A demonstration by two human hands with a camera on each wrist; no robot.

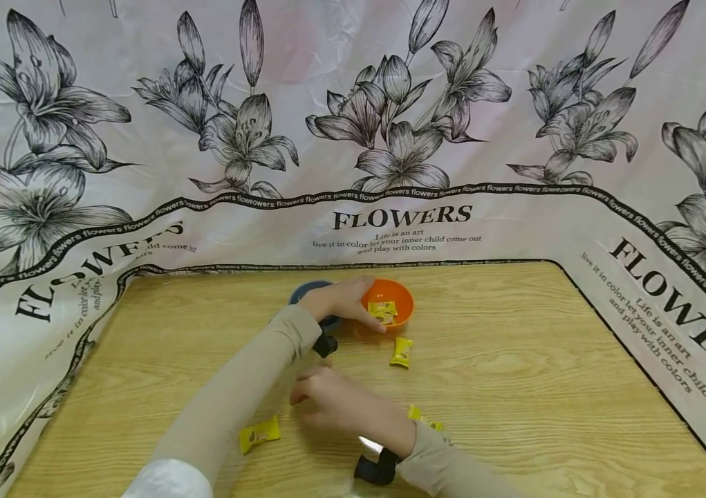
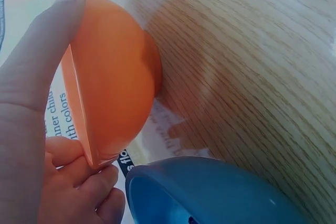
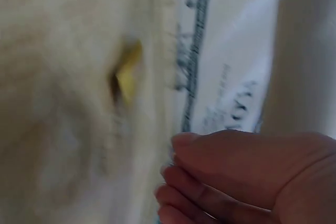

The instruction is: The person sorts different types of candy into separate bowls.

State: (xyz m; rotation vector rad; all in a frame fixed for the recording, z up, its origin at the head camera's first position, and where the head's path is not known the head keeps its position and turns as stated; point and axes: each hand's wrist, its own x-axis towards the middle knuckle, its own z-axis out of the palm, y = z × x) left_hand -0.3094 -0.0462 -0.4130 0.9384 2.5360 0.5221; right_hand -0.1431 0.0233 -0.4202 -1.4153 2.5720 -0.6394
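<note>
My left hand [image 1: 341,301] grips an orange bowl [image 1: 401,293] by the rim, thumb on the near side and fingers across at the other. Yellow wrapped packets [image 1: 384,308] lie inside that bowl. Partly behind my left hand and wrist, a blue bowl [image 1: 305,290] stands close beside the orange one. My right hand [image 1: 353,407] is over the nearer part of the table, blurred. In the right wrist view its thumb and loosely bent fingers [image 3: 181,182] lie near each other, and no object shows between them.
One yellow packet [image 1: 401,352] lies just in front of the orange bowl. Another packet [image 1: 260,437] is at the near left, and a third packet [image 1: 422,418] is partly hidden beyond my right wrist. A flower-printed sheet [image 1: 390,235] borders the wooden table [image 1: 514,360] at the back and sides.
</note>
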